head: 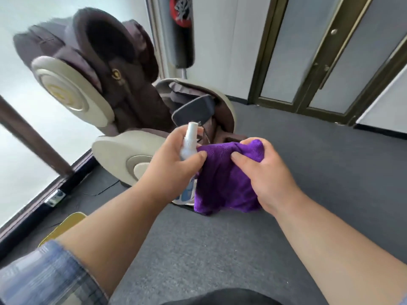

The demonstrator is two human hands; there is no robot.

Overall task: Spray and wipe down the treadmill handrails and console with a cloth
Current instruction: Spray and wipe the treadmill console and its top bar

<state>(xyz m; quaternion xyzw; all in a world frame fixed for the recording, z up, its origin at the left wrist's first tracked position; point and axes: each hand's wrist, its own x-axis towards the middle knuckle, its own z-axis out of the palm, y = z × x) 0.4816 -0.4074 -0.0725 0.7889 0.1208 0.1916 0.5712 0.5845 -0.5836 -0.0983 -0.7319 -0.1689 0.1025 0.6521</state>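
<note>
Both forearms reach out ahead of me. Going left to right: left hand (174, 166) is curled around the upright bottle (188, 148), nozzle on top; touching it to the right, the cloth (224, 183) hangs pinched in my right hand (264, 170). No treadmill shows, so I judge spraying waits.

Brown massage chair (99, 84), hanging punching bag (182, 31), grey carpet (308, 161), glass doors (319, 51)

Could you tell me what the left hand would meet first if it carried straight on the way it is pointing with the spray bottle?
Probably the brown massage chair just beyond the left hand; depth is unclear from this view.
</note>
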